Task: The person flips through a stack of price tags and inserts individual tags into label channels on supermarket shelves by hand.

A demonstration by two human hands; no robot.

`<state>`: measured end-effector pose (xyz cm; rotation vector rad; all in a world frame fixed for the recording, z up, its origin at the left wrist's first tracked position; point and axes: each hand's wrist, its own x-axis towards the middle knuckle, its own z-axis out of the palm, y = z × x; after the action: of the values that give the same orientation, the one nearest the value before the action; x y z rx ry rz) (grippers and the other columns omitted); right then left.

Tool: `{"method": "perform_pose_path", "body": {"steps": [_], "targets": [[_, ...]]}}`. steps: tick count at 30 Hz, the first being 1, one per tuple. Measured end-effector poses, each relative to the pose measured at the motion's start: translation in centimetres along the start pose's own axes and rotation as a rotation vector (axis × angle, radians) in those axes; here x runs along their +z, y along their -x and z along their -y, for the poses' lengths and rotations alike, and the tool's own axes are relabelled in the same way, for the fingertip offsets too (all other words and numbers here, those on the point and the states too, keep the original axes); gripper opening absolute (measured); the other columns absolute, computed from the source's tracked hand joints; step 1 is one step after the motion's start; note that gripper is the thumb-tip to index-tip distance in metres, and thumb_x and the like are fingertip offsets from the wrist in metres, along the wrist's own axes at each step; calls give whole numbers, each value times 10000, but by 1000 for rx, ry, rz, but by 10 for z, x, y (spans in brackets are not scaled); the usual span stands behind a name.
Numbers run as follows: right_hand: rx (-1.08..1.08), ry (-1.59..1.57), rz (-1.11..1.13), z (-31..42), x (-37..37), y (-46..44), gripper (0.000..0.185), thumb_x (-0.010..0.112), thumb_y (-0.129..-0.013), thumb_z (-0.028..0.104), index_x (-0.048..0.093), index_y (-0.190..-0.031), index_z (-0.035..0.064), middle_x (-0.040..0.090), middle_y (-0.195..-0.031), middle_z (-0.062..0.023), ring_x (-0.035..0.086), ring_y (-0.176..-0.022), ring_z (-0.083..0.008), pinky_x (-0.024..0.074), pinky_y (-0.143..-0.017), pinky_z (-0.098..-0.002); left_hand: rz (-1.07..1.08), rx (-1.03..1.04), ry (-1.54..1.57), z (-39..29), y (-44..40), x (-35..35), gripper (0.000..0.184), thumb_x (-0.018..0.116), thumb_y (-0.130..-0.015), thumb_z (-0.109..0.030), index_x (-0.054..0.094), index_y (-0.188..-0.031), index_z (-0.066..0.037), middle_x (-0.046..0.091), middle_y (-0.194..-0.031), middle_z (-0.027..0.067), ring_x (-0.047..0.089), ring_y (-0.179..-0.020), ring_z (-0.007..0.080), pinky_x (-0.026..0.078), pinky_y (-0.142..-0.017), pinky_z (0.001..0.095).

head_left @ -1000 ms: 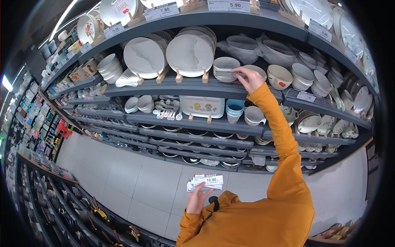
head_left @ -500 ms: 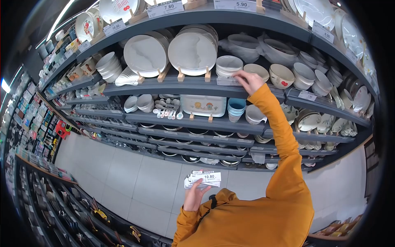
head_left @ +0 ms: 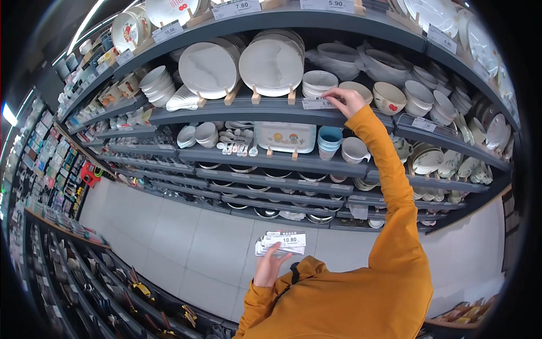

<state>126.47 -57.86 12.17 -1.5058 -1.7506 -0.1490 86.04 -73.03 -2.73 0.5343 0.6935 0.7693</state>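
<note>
My left hand (head_left: pixel 269 268) holds a small fanned stack of price tags (head_left: pixel 292 241) low in front of me, thumb on top; the front tag reads 10.80. My right hand (head_left: pixel 345 100) reaches out to the edge of the upper shelf. Its thumb and fingertips are pinched at the right end of a price tag (head_left: pixel 316 104) marked 5.90. That tag lies along the clear strip on the shelf front. Just behind it stand stacked white bowls (head_left: pixel 319 81), and a cream bowl (head_left: pixel 358 90) is partly hidden behind my right hand.
Large white plates (head_left: pixel 209 69) lean in wooden stands left of the bowls. On the shelf below are a patterned tray (head_left: pixel 285 137), blue cups (head_left: pixel 329 141) and several spoons. Tiled floor (head_left: pixel 169 231) runs between this shelf and a dark rack (head_left: pixel 84 271) at lower left.
The view has shifted slightly. At the shelf edge, the tag by my right fingertips now shows its 5.90 more plainly. My left hand keeps its tags in about the same place.
</note>
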Motion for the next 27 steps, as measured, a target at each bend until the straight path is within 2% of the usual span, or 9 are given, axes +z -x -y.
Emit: {"method": "perform_pose_path", "body": {"steps": [3, 6, 7, 9, 11, 14, 18, 22, 27], "targets": [[82, 40, 63, 6, -3, 3, 159, 611, -885, 143, 664, -1011, 60, 679, -942, -115, 649, -869, -270, 508, -791, -360, -4, 15, 33, 1, 6, 2, 435, 567, -924, -119, 459, -1334, -21, 548, -1265, 107, 577, -1076, 193, 530, -816, 333], [-226, 223, -166, 34, -5, 21, 164, 609, -873, 107, 657, -1020, 53, 642, -1002, -111, 604, -958, -286, 486, -838, -357, -34, 37, 41, 8, 6, 2, 407, 575, -930, -117, 474, -1313, -24, 565, -1237, 103, 593, -1051, 185, 540, -775, 318], [-189, 166, -218, 57, -8, 33, 169, 616, -860, 83, 647, -1019, 38, 605, -1047, -112, 561, -1005, -298, 469, -855, -357, -52, 60, 30, 9, 6, 4, 392, 575, -933, -117, 481, -1303, -24, 576, -1221, 101, 602, -1035, 182, 541, -755, 313], [-95, 37, -289, 84, 5, 68, 145, 623, -860, 76, 646, -991, 16, 630, -938, -124, 597, -847, -287, 487, -770, -354, -70, 96, -1, 8, 9, 6, 359, 577, -939, -118, 496, -1277, -25, 600, -1181, 92, 620, -999, 177, 543, -722, 306], [92, -288, -152, 122, 30, 120, 119, 668, -857, 93, 649, -912, -12, 637, -804, -119, 605, -692, -202, 491, -658, -302, -71, 128, -45, 1, 12, 10, 324, 579, -943, -120, 515, -1246, -24, 626, -1135, 79, 637, -960, 174, 541, -695, 301], [336, -564, 92, 175, 52, 180, 134, 683, -857, 111, 661, -897, -16, 621, -783, -61, 563, -697, -110, 471, -672, -246, -91, 183, -78, -11, 21, 17, 269, 568, -954, -135, 545, -1198, -24, 645, -1091, 77, 649, -930, 157, 537, -651, 297], [527, -934, 24, 233, 77, 227, 126, 680, -866, 86, 617, -868, -24, 624, -813, -47, 563, -746, -68, 460, -707, -227, 75, 188, -164, -26, 32, 1, 267, 561, -961, -139, 545, -1192, -6, 650, -1067, 85, 657, -887, 152, 537, -610, 291], [558, -829, -100, 276, 95, 238, 157, 684, -863, 76, 576, -787, -10, 581, -714, -6, 537, -693, -43, 444, -665, -210, 170, 163, -186, -40, 56, -24, 273, 558, -959, -124, 549, -1195, 13, 658, -1041, 96, 664, -859, 167, 553, -617, 284], [550, -776, -105, 336, 122, 255, 179, 694, -858, 88, 569, -761, 3, 560, -693, 0, 503, -660, -46, 422, -630, -219, 220, 156, -107, -54, 97, -74, 308, 555, -952, -102, 523, -1233, 18, 627, -1130, 117, 645, -974, 197, 576, -767, 323]]}}
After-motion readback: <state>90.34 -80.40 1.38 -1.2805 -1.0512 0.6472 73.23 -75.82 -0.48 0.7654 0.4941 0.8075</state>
